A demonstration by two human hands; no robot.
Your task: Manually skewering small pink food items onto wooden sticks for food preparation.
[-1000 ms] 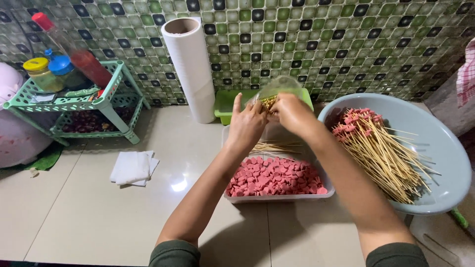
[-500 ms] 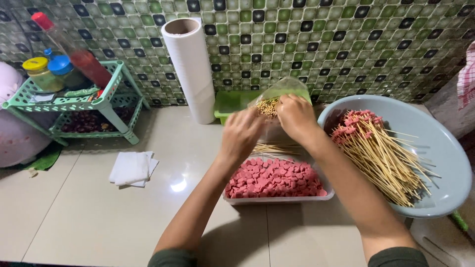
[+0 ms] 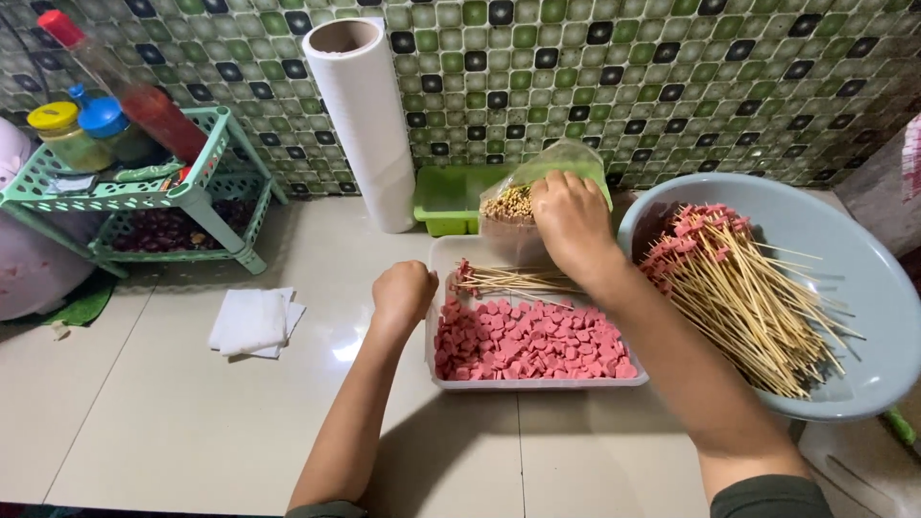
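My right hand (image 3: 571,223) grips the top of a clear plastic bag of bamboo skewers (image 3: 508,219) standing at the far end of a white tray (image 3: 537,382). My left hand (image 3: 403,295) is curled into a fist at the tray's left edge; I cannot see anything in it. The tray holds pink sliced sausage pieces (image 3: 531,341) and a few loaded skewers (image 3: 499,279) lying at its far side. To the right, a pale blue basin (image 3: 863,288) holds several skewers (image 3: 739,297) threaded with pink pieces.
A tall white paper roll (image 3: 369,125) stands against the tiled wall beside a green container (image 3: 446,197). A mint green rack (image 3: 134,192) with jars and a red bottle is at the left. Folded white tissues (image 3: 251,321) lie on the counter.
My left hand has drawn back from the skewer bag down to the tray's left edge. My right hand stays on the bag.
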